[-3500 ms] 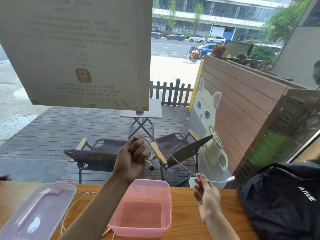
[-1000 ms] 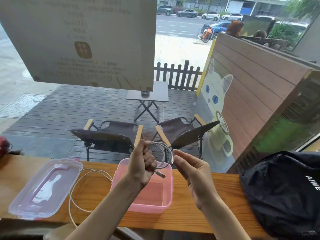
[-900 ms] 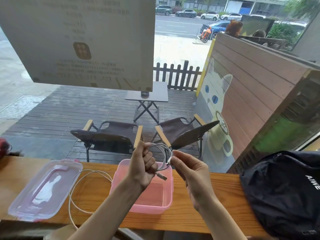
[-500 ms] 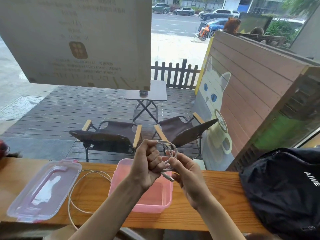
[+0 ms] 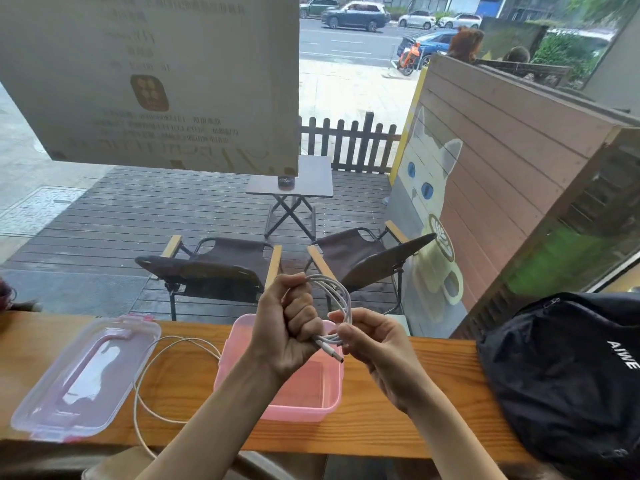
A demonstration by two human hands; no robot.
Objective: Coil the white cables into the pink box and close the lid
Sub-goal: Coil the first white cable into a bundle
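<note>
A white cable wound into a small coil (image 5: 341, 299) hangs above the open pink box (image 5: 325, 408). My left hand (image 5: 289, 327) is fisted around the coil's left side, and a plug end sticks out below the fist. My right hand (image 5: 370, 336) pinches the coil's lower right part with its fingertips. A second white cable (image 5: 152, 375) lies loose on the wooden counter (image 5: 194, 393) left of the box and droops over the near edge. The clear lid (image 5: 86, 375) with pink clips lies flat at the far left.
A black backpack (image 5: 571, 375) fills the counter's right end. The counter runs along a window; outside are two folding chairs, a small table and a wooden fence with a painted cat. A large paper sign hangs on the glass at the upper left.
The cable was stretched between my two hands; now it is wound into a coil in my left fist. My right hand has come in against the coil and taken hold of it.
</note>
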